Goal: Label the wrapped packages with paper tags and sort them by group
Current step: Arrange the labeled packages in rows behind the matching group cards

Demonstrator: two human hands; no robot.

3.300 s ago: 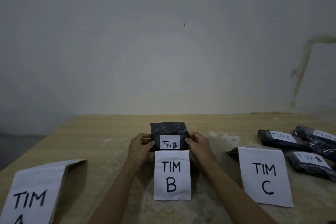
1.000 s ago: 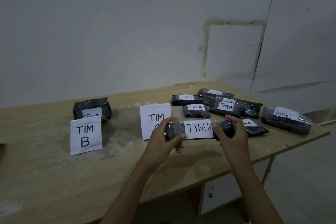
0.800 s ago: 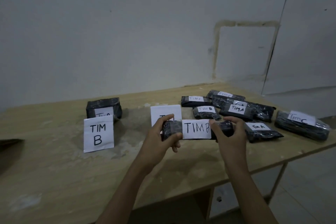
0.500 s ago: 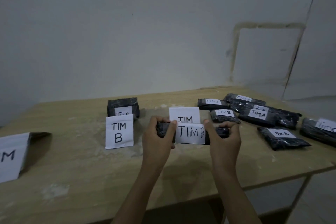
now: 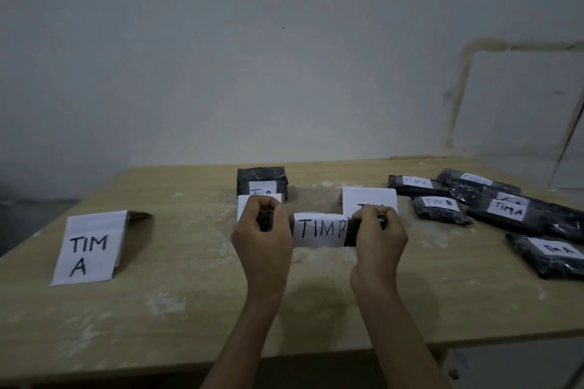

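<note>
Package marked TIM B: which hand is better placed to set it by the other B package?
Probably the left hand: it grips the end of the held package nearest the other B package; the right hand holds the far end.

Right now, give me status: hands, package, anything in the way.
Hands: left hand, right hand grip the TIM B package by its ends. Held before TIM B sign, not yet down. One placed package behind sign. Path looks clear.
</note>
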